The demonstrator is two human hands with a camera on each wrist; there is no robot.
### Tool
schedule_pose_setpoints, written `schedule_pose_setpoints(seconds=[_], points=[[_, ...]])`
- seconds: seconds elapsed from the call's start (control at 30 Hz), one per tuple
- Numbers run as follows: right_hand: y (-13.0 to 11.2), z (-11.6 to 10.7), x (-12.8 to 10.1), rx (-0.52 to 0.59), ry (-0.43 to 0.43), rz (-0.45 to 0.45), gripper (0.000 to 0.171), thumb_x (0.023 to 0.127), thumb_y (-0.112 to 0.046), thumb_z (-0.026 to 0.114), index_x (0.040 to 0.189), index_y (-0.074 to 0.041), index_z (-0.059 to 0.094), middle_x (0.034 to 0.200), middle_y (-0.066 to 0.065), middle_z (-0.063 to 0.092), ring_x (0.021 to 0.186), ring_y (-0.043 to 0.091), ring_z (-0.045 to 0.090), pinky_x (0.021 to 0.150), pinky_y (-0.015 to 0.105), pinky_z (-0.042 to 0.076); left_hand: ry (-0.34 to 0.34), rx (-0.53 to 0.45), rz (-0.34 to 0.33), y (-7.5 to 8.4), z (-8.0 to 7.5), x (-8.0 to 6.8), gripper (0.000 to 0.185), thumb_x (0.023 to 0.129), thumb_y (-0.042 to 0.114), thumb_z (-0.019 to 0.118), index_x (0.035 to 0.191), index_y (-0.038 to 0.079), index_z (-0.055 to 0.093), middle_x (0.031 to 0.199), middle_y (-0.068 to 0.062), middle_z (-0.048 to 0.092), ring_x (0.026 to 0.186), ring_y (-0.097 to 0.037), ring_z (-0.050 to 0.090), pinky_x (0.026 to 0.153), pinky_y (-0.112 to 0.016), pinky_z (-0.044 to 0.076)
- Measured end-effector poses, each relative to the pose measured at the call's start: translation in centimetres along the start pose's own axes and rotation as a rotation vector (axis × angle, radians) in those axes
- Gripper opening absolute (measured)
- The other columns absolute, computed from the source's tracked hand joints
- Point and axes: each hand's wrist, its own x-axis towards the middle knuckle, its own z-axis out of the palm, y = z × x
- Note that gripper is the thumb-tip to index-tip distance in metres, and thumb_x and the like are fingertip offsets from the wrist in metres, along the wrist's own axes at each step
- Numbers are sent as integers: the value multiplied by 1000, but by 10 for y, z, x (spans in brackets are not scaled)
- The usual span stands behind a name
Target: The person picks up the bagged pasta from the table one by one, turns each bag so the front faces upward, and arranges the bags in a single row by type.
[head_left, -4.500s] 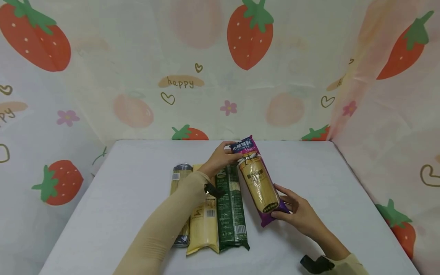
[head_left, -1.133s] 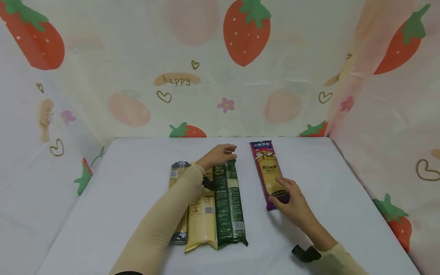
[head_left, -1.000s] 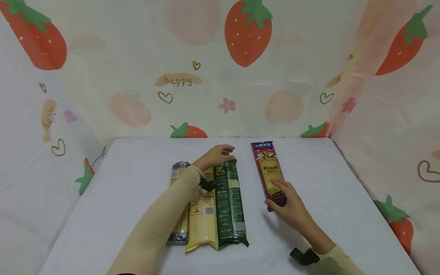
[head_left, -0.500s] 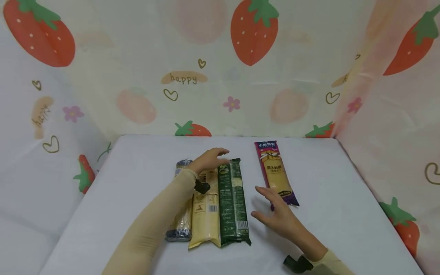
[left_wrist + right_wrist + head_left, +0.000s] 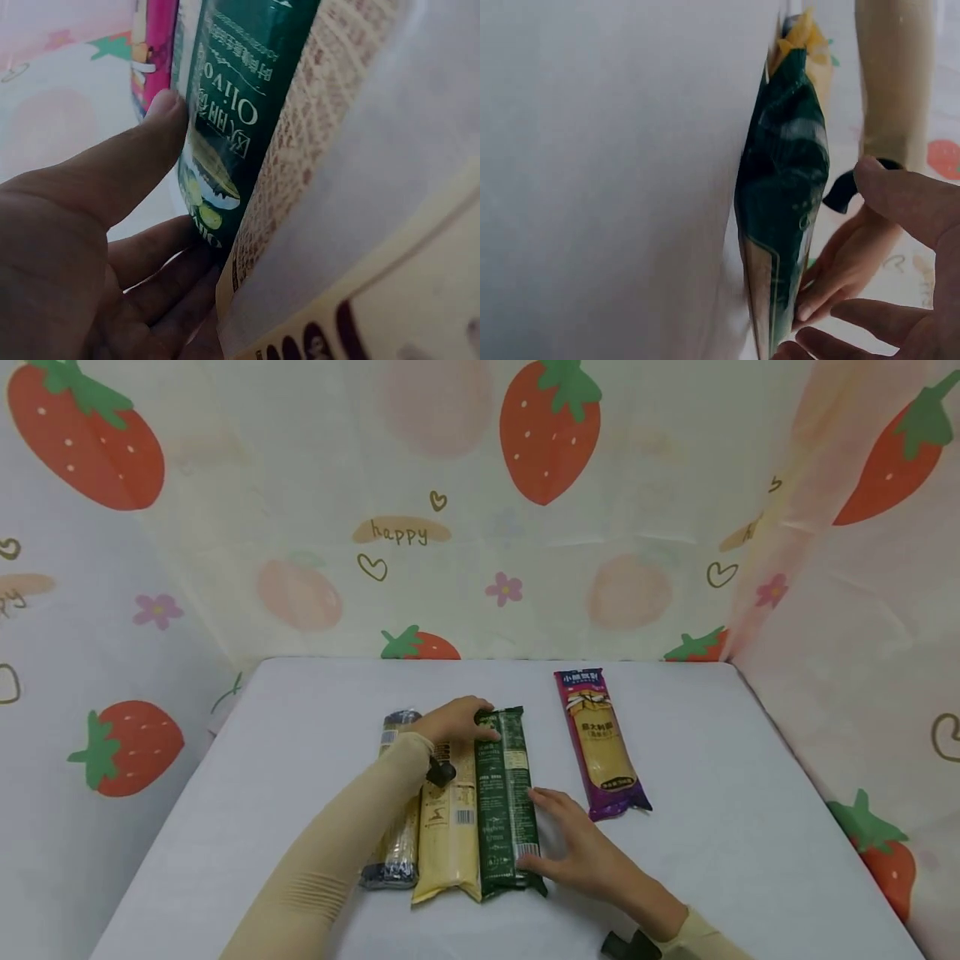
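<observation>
A dark green spaghetti pack (image 5: 504, 810) lies at the right end of a row of three pasta packs. My left hand (image 5: 453, 720) is at its far end, thumb over the upper face and fingers by the end edge. In the left wrist view the thumb (image 5: 161, 112) and loosely bent fingers sit around that end; firm contact cannot be made out. My right hand (image 5: 577, 847) is spread at the pack's near right edge, thumb and fingertips against or just over it. A purple pasta pack (image 5: 602, 743) lies apart, farther right.
Left of the green pack lie a yellow pasta pack (image 5: 447, 843) and a clear pack with dark blue ends (image 5: 397, 852), partly under the left forearm. The white table (image 5: 720, 827) is bounded by strawberry-print cloth walls (image 5: 637, 485).
Both hands held the purple pack earlier; it now lies on the table at the right. The right hand has moved left to the green pack, and the left hand has lowered onto its far end.
</observation>
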Motion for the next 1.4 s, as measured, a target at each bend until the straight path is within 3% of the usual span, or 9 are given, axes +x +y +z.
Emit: schedule_pose_setpoints(seconds=[0.4, 0.77, 1.13, 1.4], points=[[-9, 13, 2, -128, -75, 33, 119, 79, -59, 93, 170, -11, 34, 175, 17, 26, 158, 43, 29, 116, 66, 43, 25, 80, -10, 7, 3, 0, 68, 104, 33, 76, 157, 1, 51, 162, -21, 48, 151, -38, 45, 122, -52, 40], [-19, 19, 8, -285, -138, 27, 130, 73, -71, 91, 171, -11, 31, 178, 19, 17, 156, 46, 33, 106, 62, 54, 31, 99, -14, 9, 6, 5, 66, 103, 32, 77, 155, -1, 53, 159, -23, 50, 149, -38, 47, 121, -51, 42], [-28, 20, 11, -460, -141, -5, 122, 75, -66, 92, 168, -9, 38, 173, 27, 26, 145, 48, 48, 101, 60, 57, 22, 86, -22, 13, 5, 5, 64, 104, 31, 76, 154, -1, 53, 158, -23, 50, 146, -38, 49, 120, -51, 44], [-35, 18, 15, -458, -173, 30, 113, 78, -53, 94, 166, -8, 40, 171, 28, 30, 142, 49, 52, 89, 60, 61, -46, 128, -62, 16, -2, 3, 68, 106, 37, 72, 158, 1, 49, 161, -24, 44, 150, -40, 44, 122, -55, 40]])
